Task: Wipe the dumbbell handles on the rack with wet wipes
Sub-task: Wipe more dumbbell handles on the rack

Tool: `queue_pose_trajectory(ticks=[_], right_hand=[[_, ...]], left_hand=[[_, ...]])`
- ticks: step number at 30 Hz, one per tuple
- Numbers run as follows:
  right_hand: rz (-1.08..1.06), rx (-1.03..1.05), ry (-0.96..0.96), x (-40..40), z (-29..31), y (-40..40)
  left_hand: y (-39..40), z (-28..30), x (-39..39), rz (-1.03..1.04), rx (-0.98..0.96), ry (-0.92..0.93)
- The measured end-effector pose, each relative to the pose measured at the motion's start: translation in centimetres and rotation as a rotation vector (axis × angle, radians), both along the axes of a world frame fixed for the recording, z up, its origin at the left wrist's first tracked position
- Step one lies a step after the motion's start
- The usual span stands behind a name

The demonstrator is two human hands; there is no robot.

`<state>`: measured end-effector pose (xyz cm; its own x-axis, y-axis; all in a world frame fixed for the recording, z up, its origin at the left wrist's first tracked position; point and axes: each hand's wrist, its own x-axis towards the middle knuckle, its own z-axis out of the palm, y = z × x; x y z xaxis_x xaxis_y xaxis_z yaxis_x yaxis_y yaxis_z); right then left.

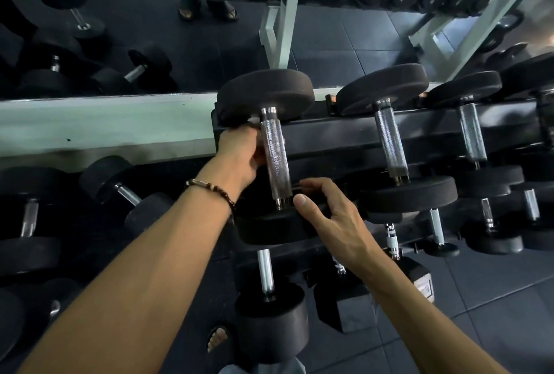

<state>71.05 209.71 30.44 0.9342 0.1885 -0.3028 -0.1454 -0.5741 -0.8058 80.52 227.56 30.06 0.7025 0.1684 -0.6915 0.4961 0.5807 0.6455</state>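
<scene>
The leftmost dumbbell on the top tier of the black rack [344, 131] has a knurled chrome handle [275, 158] between two round black heads. My left hand [239, 158], with a beaded bracelet on its wrist, is against the left side of that handle, fingers curled toward it. A small pale scrap of wet wipe [254, 118] shows at its fingertips; the rest is hidden. My right hand [326, 215] holds the near head [269, 228] of the same dumbbell, thumb on its rim and fingers over its inner face.
Two more dumbbells [389, 143] [472, 137] lie to the right on the top tier, and smaller ones sit on the tiers below. A mirror [150, 29] stands behind the rack. Loose dumbbells [126, 191] lie on the floor at left. My sandalled foot [217, 339] is below.
</scene>
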Motion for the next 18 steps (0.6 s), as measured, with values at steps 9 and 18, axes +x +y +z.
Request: queue_pose_trajectory(ticks=[9, 18], right_hand=[[0.012, -0.013, 0.002, 0.1, -0.1, -0.1], [0.004, 0.002, -0.005, 0.1, -0.1, -0.1]], left_hand=[[0.8, -0.7, -0.5, -0.126, 0.027, -0.141], [1.1, -1.0, -2.0, -0.14, 0.139, -0.129]])
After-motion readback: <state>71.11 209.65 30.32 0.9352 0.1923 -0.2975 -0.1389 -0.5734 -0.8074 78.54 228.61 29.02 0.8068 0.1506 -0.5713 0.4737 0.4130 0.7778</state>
